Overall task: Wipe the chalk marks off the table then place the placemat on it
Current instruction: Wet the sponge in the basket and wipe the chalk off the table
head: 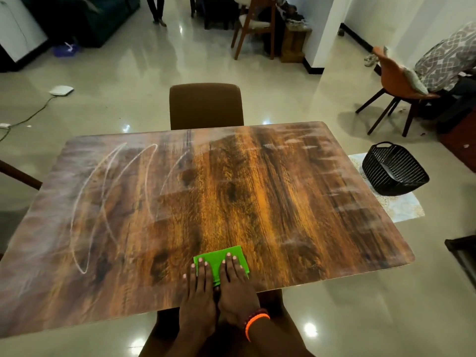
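A folded green cloth lies flat on the wooden table near its front edge. My left hand and my right hand press on it side by side with straight fingers. White looping chalk marks cover the left part of the table, and faint smears show along the right side. A pale patterned placemat lies beyond the table's right edge under a black basket.
A brown chair stands at the table's far side. An orange chair with a person seated is at the right. A white device with a cable lies on the floor at the left. More chairs stand at the back.
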